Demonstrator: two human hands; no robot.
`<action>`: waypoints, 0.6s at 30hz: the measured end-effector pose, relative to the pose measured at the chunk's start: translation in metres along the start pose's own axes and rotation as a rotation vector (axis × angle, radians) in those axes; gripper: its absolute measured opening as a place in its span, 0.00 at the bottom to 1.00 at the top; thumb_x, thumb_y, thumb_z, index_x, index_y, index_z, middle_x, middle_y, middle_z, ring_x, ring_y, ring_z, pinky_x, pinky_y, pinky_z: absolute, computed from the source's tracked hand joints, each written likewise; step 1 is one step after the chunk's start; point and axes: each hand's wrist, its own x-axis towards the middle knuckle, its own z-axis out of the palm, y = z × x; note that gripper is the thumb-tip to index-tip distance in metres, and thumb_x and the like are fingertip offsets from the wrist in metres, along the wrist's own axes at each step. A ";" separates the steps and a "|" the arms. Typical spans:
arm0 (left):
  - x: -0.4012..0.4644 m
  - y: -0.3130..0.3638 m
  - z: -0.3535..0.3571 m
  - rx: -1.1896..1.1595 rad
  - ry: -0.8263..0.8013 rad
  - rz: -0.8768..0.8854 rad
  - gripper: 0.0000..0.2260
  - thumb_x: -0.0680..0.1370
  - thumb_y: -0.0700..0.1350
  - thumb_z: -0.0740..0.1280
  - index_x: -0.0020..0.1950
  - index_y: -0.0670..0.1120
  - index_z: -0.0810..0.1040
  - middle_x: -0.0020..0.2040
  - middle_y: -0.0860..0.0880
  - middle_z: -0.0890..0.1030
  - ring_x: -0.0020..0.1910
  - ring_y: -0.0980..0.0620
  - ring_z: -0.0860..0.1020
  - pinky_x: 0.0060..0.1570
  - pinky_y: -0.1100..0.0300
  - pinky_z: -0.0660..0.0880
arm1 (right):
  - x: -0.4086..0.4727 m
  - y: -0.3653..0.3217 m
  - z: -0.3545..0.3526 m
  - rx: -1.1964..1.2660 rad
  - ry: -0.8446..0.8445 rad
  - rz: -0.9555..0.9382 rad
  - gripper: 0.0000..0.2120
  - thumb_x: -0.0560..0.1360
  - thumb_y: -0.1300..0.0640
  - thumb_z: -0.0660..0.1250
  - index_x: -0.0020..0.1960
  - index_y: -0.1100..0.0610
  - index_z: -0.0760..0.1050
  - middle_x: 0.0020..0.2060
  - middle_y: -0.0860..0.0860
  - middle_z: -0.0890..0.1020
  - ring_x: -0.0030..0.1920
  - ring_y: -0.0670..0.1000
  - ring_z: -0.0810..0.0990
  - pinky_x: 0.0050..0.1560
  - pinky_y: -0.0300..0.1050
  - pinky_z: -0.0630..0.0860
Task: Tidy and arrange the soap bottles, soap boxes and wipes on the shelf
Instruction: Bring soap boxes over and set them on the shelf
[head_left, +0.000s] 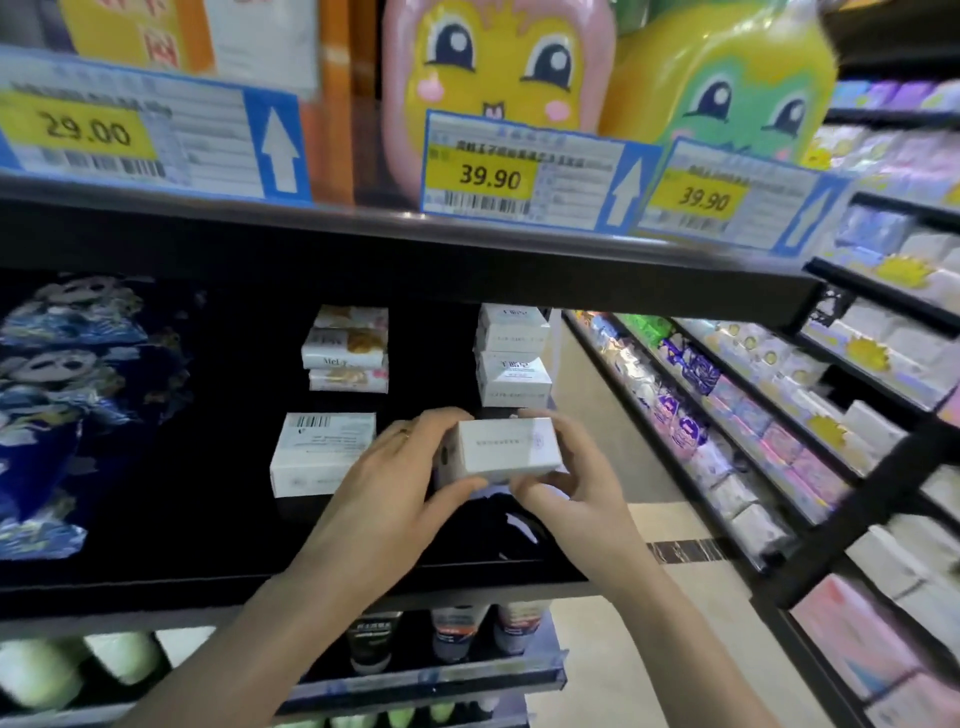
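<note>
I see both hands on one white soap box (506, 449), held just above the dark shelf (208, 561). My left hand (400, 467) curls round the box's left end, fingers over the top and thumb under the front edge. My right hand (563, 470) wraps the right end the same way, thumb pressing beneath. The box is oblong, white, with faint small print on its top face. Just left of it a second white box (322, 454) lies flat, barcode up. Behind it stand two stacks: white cartons (514, 361) and orange-printed packs (348, 348).
</note>
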 end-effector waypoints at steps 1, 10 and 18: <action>0.001 0.000 0.003 -0.037 -0.010 -0.020 0.23 0.80 0.55 0.71 0.70 0.68 0.64 0.62 0.65 0.75 0.62 0.65 0.73 0.59 0.70 0.72 | 0.001 0.001 -0.002 0.015 -0.005 0.013 0.23 0.72 0.60 0.68 0.63 0.39 0.76 0.59 0.43 0.83 0.63 0.49 0.81 0.60 0.48 0.81; -0.004 0.002 0.023 -0.101 -0.039 -0.126 0.24 0.81 0.52 0.71 0.70 0.69 0.64 0.64 0.66 0.76 0.59 0.67 0.79 0.59 0.60 0.80 | 0.003 0.019 -0.013 0.026 -0.019 0.046 0.23 0.70 0.60 0.68 0.63 0.44 0.77 0.56 0.43 0.83 0.60 0.54 0.82 0.55 0.47 0.82; -0.003 -0.002 0.018 -0.317 -0.042 -0.202 0.21 0.81 0.48 0.71 0.72 0.62 0.71 0.64 0.69 0.79 0.68 0.69 0.74 0.61 0.68 0.77 | 0.000 0.013 -0.009 0.022 -0.036 -0.003 0.26 0.70 0.59 0.68 0.65 0.39 0.76 0.57 0.45 0.82 0.58 0.48 0.81 0.55 0.45 0.81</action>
